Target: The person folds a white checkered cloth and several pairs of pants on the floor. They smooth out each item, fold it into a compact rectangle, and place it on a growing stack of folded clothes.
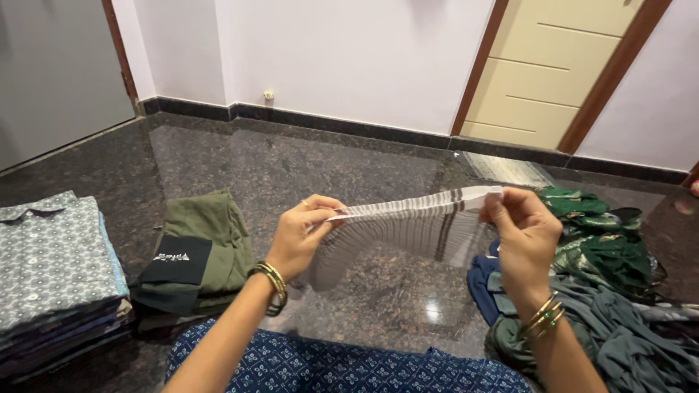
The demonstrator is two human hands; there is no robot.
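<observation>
A thin white cloth with grey stripes (415, 225) is stretched in the air between my two hands. My left hand (302, 236) pinches its left end, with bangles on the wrist. My right hand (520, 236) pinches its right end, also with bangles on the wrist. The cloth sags a little in the middle above the dark polished floor (291, 167).
A stack of folded patterned shirts (54, 280) lies at the left. Folded olive-green clothes with a dark item on top (196, 255) sit beside it. A loose heap of green and blue garments (604, 291) lies at the right. A cream door (553, 69) stands behind.
</observation>
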